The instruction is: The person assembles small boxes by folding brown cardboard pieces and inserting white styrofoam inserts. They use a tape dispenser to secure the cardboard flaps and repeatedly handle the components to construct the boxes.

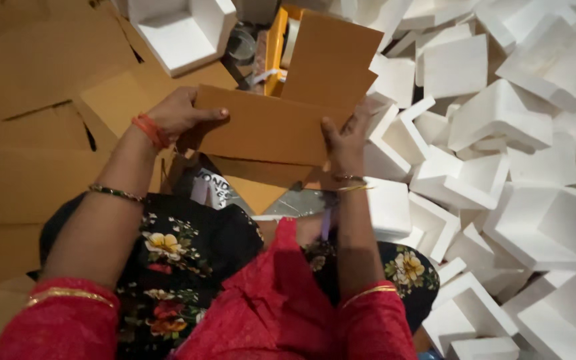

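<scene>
Both of our hands grip one flat brown cardboard flap [261, 127], part of a folded carton held above our lap. Our left hand [178, 113] closes on the flap's left end, thumb lying along its top edge and fingers hidden behind. Our right hand [345, 143] clamps the right end, thumb on the near face and fingers curled round the back. A second brown cardboard panel [331, 60] rises at an angle behind the flap, and a third, triangular brown piece [258, 190] hangs below it; we cannot tell where the three join.

We count one red thread band [149, 130] on the left wrist, one dark beaded bangle [115, 193] further up that forearm, and two thin gold bangles [351, 183] on the right wrist.

To our right lies a heap of white foam corner blocks [501, 133], far too many and too overlapped to count exactly; well over a dozen show. One more white foam tray [181, 30] sits apart at the top left.

Flattened brown cardboard sheets [35, 100] cover the floor on our left, at least four overlapping. Just under the carton, near our knees, a white wrapper with dark print [213, 187] peeks out. Behind the carton stands one orange upright frame [276, 47] with a clear round item [241, 45] beside it, too blurred to name.
</scene>
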